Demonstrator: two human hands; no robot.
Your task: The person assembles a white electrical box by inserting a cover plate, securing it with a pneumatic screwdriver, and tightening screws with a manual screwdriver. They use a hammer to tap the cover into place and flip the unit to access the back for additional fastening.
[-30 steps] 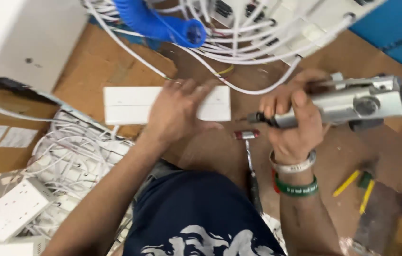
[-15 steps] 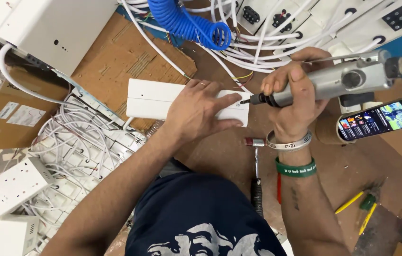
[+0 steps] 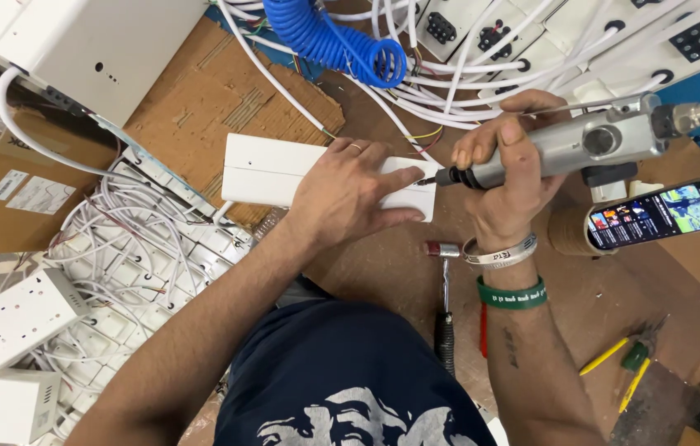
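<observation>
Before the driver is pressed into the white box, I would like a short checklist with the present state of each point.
1. Left hand lies flat on the white box and pins it down: ok.
2. Right hand has a full grip around the pneumatic screwdriver: ok.
3. Driver tip meets the box near its right end: ok; whether it sits in a screw, cannot tell.
4. Left fingers clear of the tip: not ok, one finger lies right beside it.
5. Blue coiled hose free of snags: cannot tell.
6. Hammer within reach, apart from both hands: ok.
</observation>
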